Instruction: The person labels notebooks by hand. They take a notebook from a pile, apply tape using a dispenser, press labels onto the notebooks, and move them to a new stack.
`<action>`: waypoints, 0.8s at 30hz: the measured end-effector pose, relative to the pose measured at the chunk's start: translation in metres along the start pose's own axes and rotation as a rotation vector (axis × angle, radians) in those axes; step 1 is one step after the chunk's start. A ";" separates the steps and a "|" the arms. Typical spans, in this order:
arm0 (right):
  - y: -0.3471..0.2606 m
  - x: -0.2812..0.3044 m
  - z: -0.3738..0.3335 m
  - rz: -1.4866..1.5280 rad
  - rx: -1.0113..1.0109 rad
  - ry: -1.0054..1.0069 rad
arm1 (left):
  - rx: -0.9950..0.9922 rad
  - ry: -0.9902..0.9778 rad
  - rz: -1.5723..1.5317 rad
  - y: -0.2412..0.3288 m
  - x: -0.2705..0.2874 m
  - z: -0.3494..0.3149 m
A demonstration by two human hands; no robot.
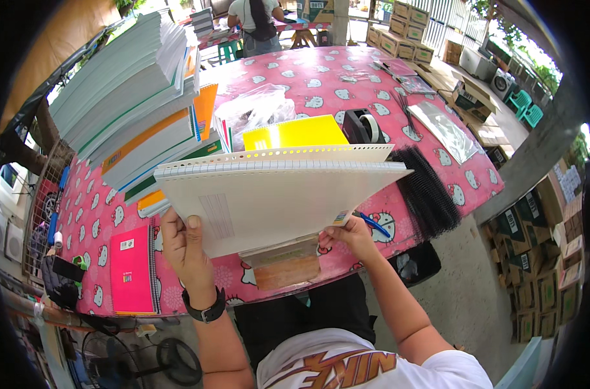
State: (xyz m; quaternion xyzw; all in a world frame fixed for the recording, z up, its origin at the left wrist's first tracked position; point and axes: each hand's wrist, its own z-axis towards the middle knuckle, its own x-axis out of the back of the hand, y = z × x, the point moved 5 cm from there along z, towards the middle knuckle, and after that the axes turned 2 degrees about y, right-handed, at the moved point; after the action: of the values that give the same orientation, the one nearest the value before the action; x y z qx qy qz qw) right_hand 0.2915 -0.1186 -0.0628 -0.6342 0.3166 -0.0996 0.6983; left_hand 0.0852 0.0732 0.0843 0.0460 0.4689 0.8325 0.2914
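A stack of white sheets with a pale cover (288, 201) and punched holes along its top edge is tilted up before me. My left hand (188, 249) grips its lower left corner, thumb on the face. My right hand (352, 238) pinches its lower right corner. Beside the right hand lies a blue-handled tool (374, 225), its far end hidden. Under the sheets, a worn wooden block (287, 269) rests at the table's near edge. Black spiral binding coils (426, 194) lie in a pile to the right.
Tall stacks of books (132, 84) stand at left on the pink table (476, 172). A pink spiral notebook (131, 269), yellow notebook (295, 133), tape dispenser (364, 126) and clear plastic sleeves (444, 129) lie around. Cartons (535, 259) are piled right; another person (256, 19) is beyond.
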 end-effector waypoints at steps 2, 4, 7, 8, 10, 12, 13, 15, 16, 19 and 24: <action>0.001 0.000 0.001 -0.008 0.018 0.009 | -0.004 -0.011 -0.008 0.000 0.000 0.001; 0.001 -0.002 0.001 -0.014 0.034 0.017 | -0.007 -0.021 -0.013 0.000 0.001 0.002; 0.001 -0.004 0.001 0.010 0.038 0.041 | 0.002 -0.011 -0.002 -0.005 0.004 0.003; 0.000 -0.006 0.001 0.014 0.044 0.064 | 0.012 -0.006 -0.007 -0.005 0.004 0.003; 0.000 -0.005 0.000 0.017 0.049 0.087 | 0.023 0.000 -0.012 -0.006 0.006 0.003; 0.002 -0.003 0.001 -0.018 0.035 0.045 | -0.006 -0.011 -0.015 -0.008 0.007 0.003; 0.004 -0.001 0.001 -0.019 0.035 0.046 | -0.006 -0.011 -0.017 -0.010 0.008 0.002; 0.003 0.002 0.001 -0.126 0.078 0.060 | 0.053 -0.027 0.033 -0.019 0.010 -0.002; 0.002 0.005 -0.002 -0.128 0.080 0.065 | 0.053 -0.030 0.029 -0.026 0.016 -0.007; -0.001 0.008 -0.004 -0.454 -0.075 0.053 | 0.155 -0.006 0.122 -0.059 0.042 -0.031; 0.000 -0.017 -0.014 -0.341 0.289 0.037 | 0.273 0.142 0.057 -0.141 0.096 -0.104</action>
State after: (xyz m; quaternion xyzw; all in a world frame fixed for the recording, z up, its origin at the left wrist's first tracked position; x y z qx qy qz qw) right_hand 0.2702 -0.1210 -0.0571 -0.5699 0.2001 -0.2720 0.7491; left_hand 0.0317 0.1004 -0.1063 0.0395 0.5958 0.7701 0.2247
